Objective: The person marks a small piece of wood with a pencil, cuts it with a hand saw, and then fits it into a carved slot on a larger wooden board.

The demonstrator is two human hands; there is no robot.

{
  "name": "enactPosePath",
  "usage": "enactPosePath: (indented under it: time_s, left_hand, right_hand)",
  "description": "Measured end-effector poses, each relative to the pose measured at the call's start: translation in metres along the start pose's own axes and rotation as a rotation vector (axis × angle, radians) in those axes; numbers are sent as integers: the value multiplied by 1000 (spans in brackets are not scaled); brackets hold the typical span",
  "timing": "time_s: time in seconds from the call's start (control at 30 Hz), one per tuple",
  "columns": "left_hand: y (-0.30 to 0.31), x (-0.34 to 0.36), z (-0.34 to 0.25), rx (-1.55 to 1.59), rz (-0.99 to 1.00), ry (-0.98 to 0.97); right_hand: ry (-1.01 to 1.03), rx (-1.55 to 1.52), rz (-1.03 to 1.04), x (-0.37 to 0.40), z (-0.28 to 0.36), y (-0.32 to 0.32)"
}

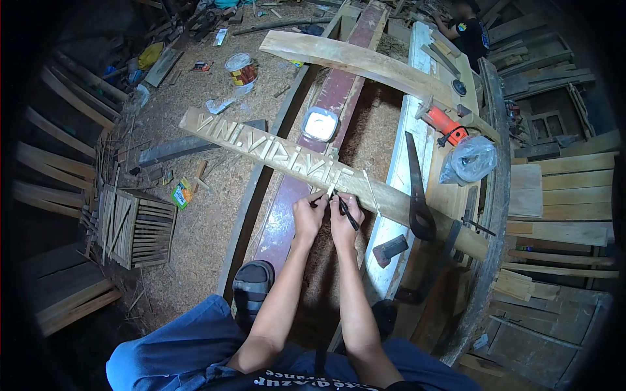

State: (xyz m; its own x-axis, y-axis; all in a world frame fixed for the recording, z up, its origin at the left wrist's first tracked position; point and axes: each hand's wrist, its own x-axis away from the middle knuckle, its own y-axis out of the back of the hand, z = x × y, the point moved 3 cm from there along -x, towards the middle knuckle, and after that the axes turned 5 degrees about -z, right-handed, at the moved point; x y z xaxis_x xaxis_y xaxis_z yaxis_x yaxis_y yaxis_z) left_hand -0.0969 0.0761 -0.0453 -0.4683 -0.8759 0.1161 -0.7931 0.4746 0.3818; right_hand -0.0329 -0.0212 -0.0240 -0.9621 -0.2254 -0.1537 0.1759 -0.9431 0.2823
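Note:
A long wooden plank [287, 156] lies slantwise in front of me, with raised pale letters reading "VINI.VIDI.VI" and a partial letter after them. At its near edge, my right hand [345, 212] grips a black pen [347, 214], its tip end close to the wood. My left hand [308, 216] is closed in a pinch beside it, fingertips at a small pale wood strip [332, 187]. A thin light stick [371, 192] lies across the plank to the right. Behind the letters sits a square plastic tub [319, 124] of white material.
A handsaw [417, 189] rests over the plank's right part, near a dark block [390, 250]. Beyond are a red power tool [446, 122], a bagged container [471, 159] and a curved board [352, 57]. A paint can [241, 70] stands left; another person [466, 32] is at the far right.

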Motion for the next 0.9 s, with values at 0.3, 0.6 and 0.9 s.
enactPosePath:
  time_s: [0.3, 0.6, 0.9]
  left_hand:
    - [0, 0, -2, -10, -4, -14]
    - [-1, 0, 1, -17, -8, -30]
    - [-2, -1, 4, -6, -18, -24]
  right_hand:
    - [6, -6, 17, -1, 0, -2]
    - [14, 21, 3, 0, -1, 1]
    - [14, 3, 12, 0, 0, -1]
